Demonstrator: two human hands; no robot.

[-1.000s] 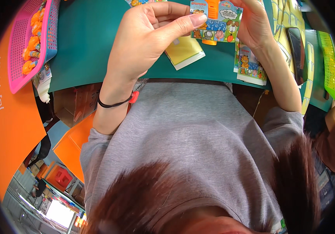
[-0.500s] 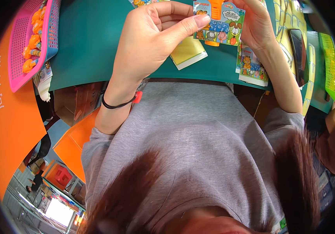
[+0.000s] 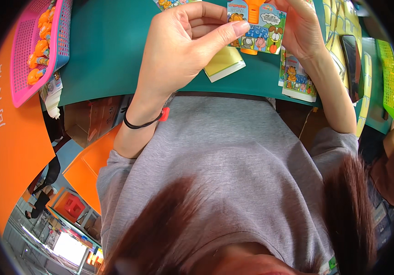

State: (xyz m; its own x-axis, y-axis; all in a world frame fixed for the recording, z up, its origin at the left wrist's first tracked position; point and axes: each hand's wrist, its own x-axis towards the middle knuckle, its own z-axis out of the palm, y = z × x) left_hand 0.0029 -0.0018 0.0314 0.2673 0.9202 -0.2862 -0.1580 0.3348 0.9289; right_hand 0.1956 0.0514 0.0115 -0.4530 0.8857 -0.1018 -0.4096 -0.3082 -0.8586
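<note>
At the top of the view I hold a colourful printed cartoon card (image 3: pixel 272 33) with an orange plastic piece (image 3: pixel 253 13) set through its middle. The orange also shows below the card's lower edge. My left hand (image 3: pixel 181 50) pinches the card's left side, thumb on the front and the other fingers curled. My right hand (image 3: pixel 305 34) is closed at its right side, fingertips partly cut off by the picture's top. Beneath my left thumb, a yellow card or packet with a white edge (image 3: pixel 224 64) lies on the green table (image 3: pixel 100 59).
A pink mesh basket (image 3: pixel 22 68) with several orange plastic toys (image 3: pixel 41 47) stands at the left, above white papers (image 3: pixel 52 96). More printed cards (image 3: pixel 299 82) lie by my right forearm, near a dark phone (image 3: pixel 352 66). A yellow-green basket (image 3: pixel 392 78) is at far right.
My left hand and wrist have shifted slightly right, and the thumb sits a little further over the card. The card is tilted slightly differently; both hands keep their hold.
</note>
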